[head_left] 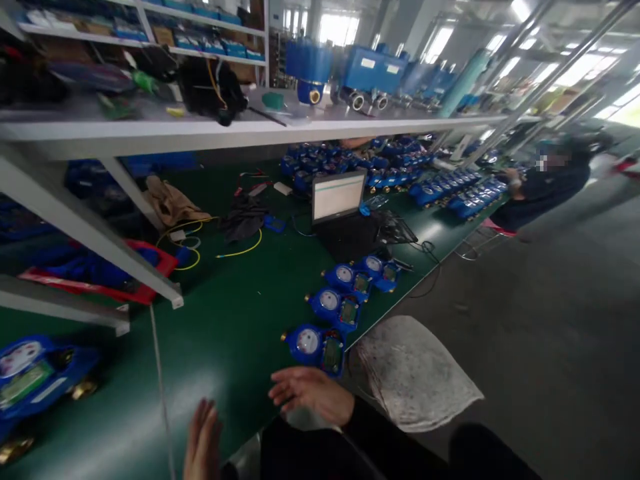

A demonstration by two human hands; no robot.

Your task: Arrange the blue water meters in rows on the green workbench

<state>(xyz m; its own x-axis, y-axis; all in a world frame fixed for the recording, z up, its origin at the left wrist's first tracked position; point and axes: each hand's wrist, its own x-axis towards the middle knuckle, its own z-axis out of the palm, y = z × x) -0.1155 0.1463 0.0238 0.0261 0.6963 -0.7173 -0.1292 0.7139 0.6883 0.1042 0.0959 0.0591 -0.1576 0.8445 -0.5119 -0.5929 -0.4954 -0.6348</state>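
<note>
My right hand [309, 393] hovers open, palm down, over the front edge of the green bench [235, 313], just below the nearest blue water meter [315, 345]. My left hand [203, 440] is at the bottom of the view, fingers straight and apart, holding nothing. Two more blue water meters [336, 305] [350, 277] lie in a row behind the first, with a further meter [380, 268] beyond them. Each has a white dial and a green circuit board showing.
An open laptop [339, 195] stands mid-bench with yellow cables [240, 250] beside it. A large blue meter [35, 373] lies at the left edge. A white shelf [200, 133] overhangs the bench. A grey cloth [415, 373] hangs at the front. Another person [545, 183] sits far right by many meters.
</note>
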